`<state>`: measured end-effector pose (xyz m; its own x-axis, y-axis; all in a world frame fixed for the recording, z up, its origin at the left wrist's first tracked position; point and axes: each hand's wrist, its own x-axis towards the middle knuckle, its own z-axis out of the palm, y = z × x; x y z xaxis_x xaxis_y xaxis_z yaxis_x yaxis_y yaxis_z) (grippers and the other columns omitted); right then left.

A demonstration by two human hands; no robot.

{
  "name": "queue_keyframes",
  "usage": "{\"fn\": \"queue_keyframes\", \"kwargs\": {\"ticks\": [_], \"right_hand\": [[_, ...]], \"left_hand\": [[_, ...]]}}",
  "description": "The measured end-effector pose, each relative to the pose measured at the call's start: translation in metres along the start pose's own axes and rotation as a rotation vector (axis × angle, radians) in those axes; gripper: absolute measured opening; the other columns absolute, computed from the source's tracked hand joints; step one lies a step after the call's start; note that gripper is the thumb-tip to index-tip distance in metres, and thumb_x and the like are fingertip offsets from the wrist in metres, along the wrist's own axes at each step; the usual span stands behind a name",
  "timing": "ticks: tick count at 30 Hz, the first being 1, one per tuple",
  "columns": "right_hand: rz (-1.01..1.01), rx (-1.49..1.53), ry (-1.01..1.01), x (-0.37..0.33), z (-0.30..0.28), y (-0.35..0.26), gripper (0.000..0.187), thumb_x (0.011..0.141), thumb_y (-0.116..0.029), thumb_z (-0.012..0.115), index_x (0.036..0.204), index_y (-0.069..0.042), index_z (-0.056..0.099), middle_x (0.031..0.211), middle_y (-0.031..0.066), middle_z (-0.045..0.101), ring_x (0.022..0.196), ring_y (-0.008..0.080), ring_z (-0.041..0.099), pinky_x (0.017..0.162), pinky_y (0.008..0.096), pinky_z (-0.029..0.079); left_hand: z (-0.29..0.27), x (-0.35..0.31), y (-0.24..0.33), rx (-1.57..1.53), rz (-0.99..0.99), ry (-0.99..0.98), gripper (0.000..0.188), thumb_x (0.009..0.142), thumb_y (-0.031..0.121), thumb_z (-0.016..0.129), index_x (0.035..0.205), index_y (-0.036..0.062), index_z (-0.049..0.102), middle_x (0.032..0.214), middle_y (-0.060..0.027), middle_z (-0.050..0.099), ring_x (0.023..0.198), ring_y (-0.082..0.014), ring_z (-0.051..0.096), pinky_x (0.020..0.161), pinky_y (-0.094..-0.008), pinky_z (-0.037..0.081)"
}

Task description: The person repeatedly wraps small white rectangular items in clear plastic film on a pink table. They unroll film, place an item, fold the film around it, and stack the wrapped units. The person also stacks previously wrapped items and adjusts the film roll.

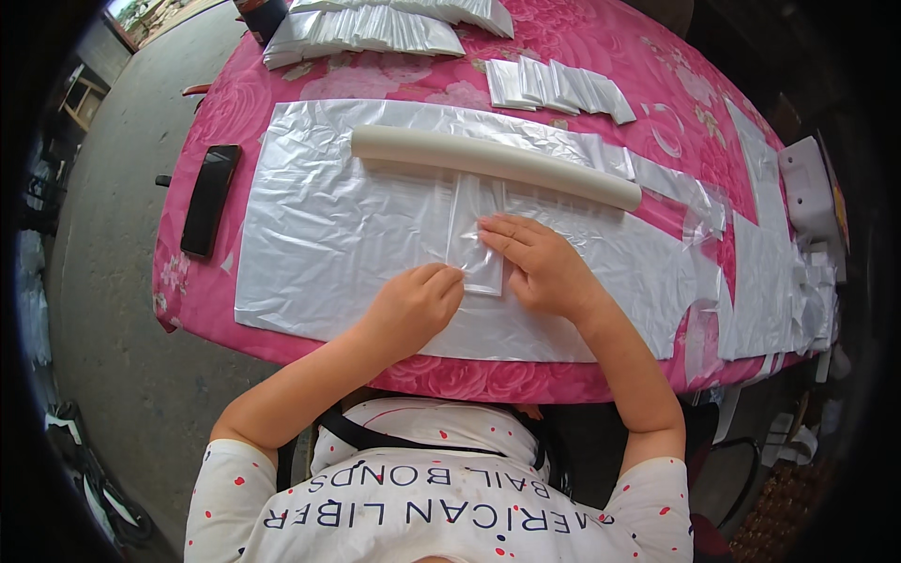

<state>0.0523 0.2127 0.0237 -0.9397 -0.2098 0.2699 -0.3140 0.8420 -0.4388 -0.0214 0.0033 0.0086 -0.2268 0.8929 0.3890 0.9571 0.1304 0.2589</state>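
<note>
A large pile of flat, clear-white plastic bags (319, 244) is spread over the table in front of me. On top lies one narrow folded plastic bag (485, 274), running away from me, its far end beneath a long pale tube (497, 161). My left hand (419, 298) pinches the near left edge of that folded bag between thumb and fingers. Lying across its right side, my right hand (540, 265) has its fingers stretched out and pressed down on the film, gripping nothing.
The table wears a pink flowered cloth (422, 86). A black phone (210, 201) lies at the left. Folded bags (558, 86) sit at the far side, beside larger bundles (366, 33) and a dark cup (262, 17). A white plastic container (807, 188) stands at the right edge.
</note>
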Motion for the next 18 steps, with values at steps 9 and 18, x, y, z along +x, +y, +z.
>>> {"fn": "queue_keyframes", "kwargs": {"ticks": [9, 18], "right_hand": [[-0.120, 0.039, 0.102, -0.030, 0.017, -0.032, 0.029, 0.068, -0.003, 0.063, 0.097, -0.005, 0.064, 0.104, 0.0047, 0.063, 0.096, 0.0234, 0.058, 0.081, 0.0340, 0.048], [0.201, 0.358, 0.077, -0.027, 0.011, -0.034, 0.017, 0.073, -0.007, 0.064, 0.090, -0.006, 0.067, 0.085, 0.0049, 0.065, 0.075, 0.0224, 0.060, 0.064, 0.0299, 0.048]], "left_hand": [[-0.026, -0.014, 0.019, -0.235, 0.043, -0.051, 0.038, 0.070, 0.017, 0.065, 0.105, 0.0023, 0.059, 0.110, -0.0099, 0.060, 0.103, -0.0229, 0.058, 0.084, -0.0345, 0.048], [-0.003, -0.024, 0.021, -0.252, -0.125, 0.097, 0.039, 0.070, 0.007, 0.062, 0.108, 0.0004, 0.057, 0.094, -0.0096, 0.065, 0.085, -0.0258, 0.063, 0.073, -0.0356, 0.049]]}}
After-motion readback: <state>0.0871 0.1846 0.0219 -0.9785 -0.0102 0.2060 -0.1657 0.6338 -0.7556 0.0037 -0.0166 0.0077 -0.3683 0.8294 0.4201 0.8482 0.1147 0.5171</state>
